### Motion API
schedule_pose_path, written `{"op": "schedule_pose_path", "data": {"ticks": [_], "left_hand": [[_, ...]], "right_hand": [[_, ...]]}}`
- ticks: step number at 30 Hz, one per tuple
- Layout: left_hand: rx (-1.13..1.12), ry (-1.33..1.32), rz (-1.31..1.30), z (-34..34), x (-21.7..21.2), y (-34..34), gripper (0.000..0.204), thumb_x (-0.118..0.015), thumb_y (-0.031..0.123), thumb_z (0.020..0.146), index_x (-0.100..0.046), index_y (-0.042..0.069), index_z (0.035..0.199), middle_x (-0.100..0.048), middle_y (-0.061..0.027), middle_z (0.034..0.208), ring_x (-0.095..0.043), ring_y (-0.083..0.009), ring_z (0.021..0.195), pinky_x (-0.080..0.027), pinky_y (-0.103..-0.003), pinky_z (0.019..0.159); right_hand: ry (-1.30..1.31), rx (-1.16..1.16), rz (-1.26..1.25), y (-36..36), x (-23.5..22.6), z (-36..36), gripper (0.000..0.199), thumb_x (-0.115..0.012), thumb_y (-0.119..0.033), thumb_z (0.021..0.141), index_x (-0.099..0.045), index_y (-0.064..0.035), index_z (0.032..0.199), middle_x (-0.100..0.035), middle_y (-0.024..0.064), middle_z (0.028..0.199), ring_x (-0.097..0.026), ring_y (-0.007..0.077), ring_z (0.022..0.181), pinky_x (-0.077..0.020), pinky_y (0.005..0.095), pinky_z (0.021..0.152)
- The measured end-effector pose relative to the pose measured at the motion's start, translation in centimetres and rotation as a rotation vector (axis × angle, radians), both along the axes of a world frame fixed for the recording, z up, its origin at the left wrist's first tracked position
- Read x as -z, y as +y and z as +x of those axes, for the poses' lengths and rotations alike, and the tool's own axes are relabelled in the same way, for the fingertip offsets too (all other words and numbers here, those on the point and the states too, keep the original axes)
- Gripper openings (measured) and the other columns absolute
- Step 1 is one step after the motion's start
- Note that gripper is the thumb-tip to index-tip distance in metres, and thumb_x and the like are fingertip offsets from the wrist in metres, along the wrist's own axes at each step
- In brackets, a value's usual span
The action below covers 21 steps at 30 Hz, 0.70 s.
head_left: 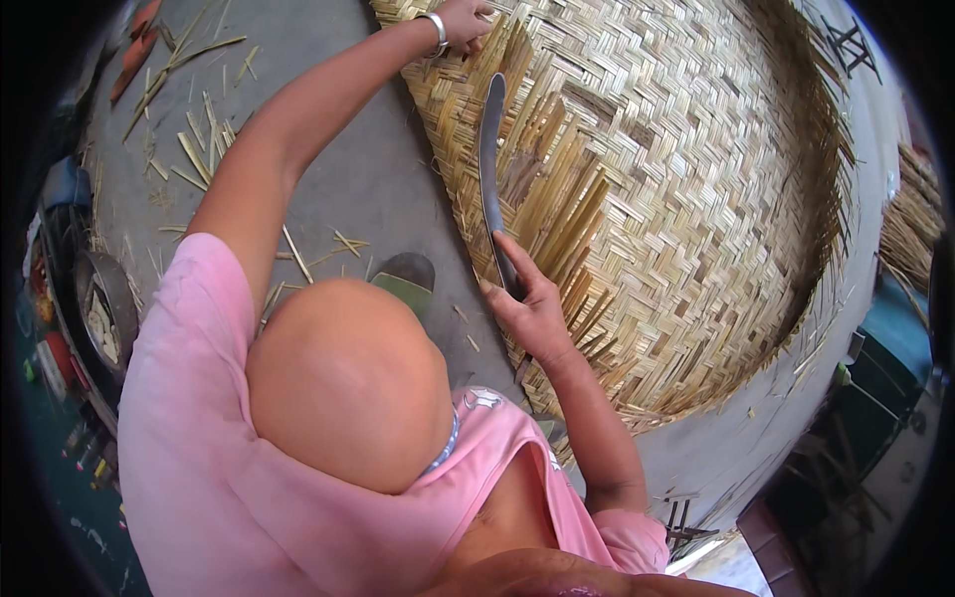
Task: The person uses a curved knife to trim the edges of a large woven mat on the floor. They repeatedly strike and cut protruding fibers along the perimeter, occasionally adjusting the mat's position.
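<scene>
The grey floor (398,129) was a proper mess, with loose strips (194,149) scattered over the left side, too many to count. Off to the right there was a bundle of sticks (910,209), plus a small dark stool (851,50) in the far corner. A bare knee (348,373) stuck up in the way and hid a good chunk of the floor.

The left arm was stretched far forward, and the left hand (465,24) was at the far part of the mat's left edge, fingers bent; couldn't tell if it was actually pinching anything. The right arm was bent, and the right hand (527,303) had its fingers wrapped round the near end of a curved blade (488,159), which pointed away over the mat.

Count: one woven mat (686,189), filling the upper right, with strip ends sticking up near its left edge, one blade, one bracelet (435,32) on the left wrist.
</scene>
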<state>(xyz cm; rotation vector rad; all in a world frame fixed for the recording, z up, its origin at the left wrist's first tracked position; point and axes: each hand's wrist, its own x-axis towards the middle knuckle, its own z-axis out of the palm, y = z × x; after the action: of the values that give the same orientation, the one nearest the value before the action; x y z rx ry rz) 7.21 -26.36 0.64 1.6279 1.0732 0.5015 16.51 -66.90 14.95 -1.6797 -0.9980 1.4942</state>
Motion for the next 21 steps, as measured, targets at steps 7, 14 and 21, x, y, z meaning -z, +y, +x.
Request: {"op": "schedule_pose_path", "data": {"ticks": [7, 14, 21], "left_hand": [[0.141, 0.195, -0.604, -0.1, -3.2, 2.1, 0.021, -0.063, 0.026, 0.092, -0.059, 0.009, 0.079, -0.055, -0.0045, 0.062, -0.05, -0.0135, 0.044, -0.037, -0.028, 0.036], [0.258, 0.129, -0.465, -1.2, -4.0, 0.4, 0.02, -0.072, 0.027, 0.085, -0.06, 0.011, 0.081, -0.059, -0.0032, 0.07, -0.054, -0.0151, 0.058, -0.044, -0.035, 0.052], [0.009, 0.136, -0.221, -1.6, -2.1, -2.7, 0.018, -0.072, 0.017, 0.086, -0.06, 0.01, 0.073, -0.059, 0.0019, 0.065, -0.054, -0.0095, 0.056, -0.045, -0.031, 0.049]], "right_hand": [[0.025, 0.017, -0.091, 4.7, -0.2, 0.3, 0.062, -0.068, -0.016, 0.084, -0.046, -0.011, 0.142, -0.064, 0.0115, 0.118, -0.057, 0.0126, 0.103, -0.0446, 0.0267, 0.091], [0.136, -0.007, -0.09, 8.5, -0.6, 0.5, 0.061, -0.067, -0.015, 0.085, -0.046, -0.009, 0.142, -0.058, -0.0006, 0.088, -0.049, 0.0056, 0.072, -0.0436, 0.0223, 0.066], [0.154, -0.002, -0.208, 12.9, -1.8, 1.2, 0.062, -0.068, -0.019, 0.085, -0.046, -0.0107, 0.143, -0.056, -0.001, 0.082, -0.045, 0.0048, 0.063, -0.038, 0.0212, 0.056]]}}
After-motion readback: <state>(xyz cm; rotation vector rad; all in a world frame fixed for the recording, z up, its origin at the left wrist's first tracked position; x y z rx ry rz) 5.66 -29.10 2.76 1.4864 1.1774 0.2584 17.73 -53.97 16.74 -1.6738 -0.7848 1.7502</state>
